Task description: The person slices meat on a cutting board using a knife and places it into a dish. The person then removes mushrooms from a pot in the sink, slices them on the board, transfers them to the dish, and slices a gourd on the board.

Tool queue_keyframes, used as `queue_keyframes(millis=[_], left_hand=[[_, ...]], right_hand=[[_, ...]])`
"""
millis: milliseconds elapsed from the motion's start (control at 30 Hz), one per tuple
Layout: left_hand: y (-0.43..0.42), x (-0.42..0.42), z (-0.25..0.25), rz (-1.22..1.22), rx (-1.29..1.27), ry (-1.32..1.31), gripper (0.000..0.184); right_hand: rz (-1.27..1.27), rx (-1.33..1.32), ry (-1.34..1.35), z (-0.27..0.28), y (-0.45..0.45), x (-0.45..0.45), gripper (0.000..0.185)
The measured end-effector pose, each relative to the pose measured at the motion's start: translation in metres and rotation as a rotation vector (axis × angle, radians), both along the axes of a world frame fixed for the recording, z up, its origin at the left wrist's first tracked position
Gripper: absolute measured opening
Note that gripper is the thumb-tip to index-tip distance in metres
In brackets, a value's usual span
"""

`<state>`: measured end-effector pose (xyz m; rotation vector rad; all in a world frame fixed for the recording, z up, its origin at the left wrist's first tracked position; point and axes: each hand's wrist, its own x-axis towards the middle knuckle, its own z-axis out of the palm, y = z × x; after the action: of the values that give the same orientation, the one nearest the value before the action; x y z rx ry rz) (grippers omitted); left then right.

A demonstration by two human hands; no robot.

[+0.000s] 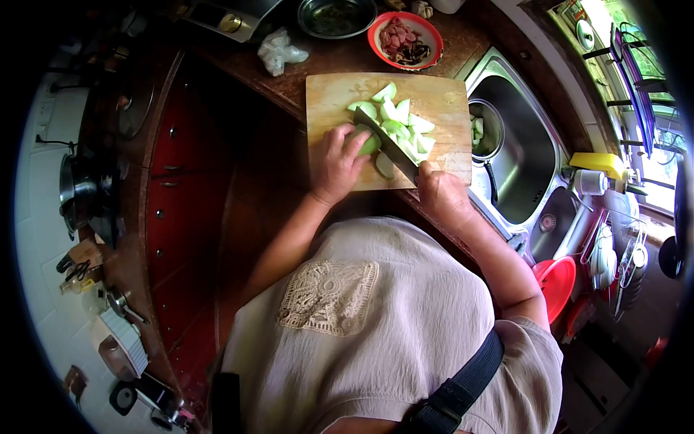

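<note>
The left hand [337, 163] pinned the green vegetable [371, 144] on the cutting board [452, 152], likely for steadiness; the right hand [442, 192] gripped the knife [391, 149], blade close alongside, most cut pieces [420, 124] heaped across it, clear of those fingers

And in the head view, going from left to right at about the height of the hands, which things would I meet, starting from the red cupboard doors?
Red cupboard doors → left hand → knife → right hand → metal pot → yellow object.
</note>
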<state>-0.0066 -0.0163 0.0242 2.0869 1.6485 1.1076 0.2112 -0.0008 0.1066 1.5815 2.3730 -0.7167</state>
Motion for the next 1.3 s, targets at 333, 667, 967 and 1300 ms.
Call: queue_keyframes(millis=[333,667,967,1300], left_hand=[[-0.010,-0.011,-0.006,0.087,-0.004,-0.102,0.060],[-0.021,-0.021,-0.011,0.163,0.035,-0.156,0.059],[-0.012,-0.011,-0.008,0.084,-0.010,-0.176,0.060],[0.008,0.026,-0.014,-0.026,0.074,-0.080,0.049]], right_hand=[[-0.068,0.131,0.133,-0.020,0.006,0.038,0.016],[-0.075,0.179,0.194,0.001,-0.012,0.032,0.012],[-0.091,0.130,0.193,-0.023,0.000,0.039,0.015],[-0.090,0.232,0.215,0.003,-0.002,0.037,0.013]])
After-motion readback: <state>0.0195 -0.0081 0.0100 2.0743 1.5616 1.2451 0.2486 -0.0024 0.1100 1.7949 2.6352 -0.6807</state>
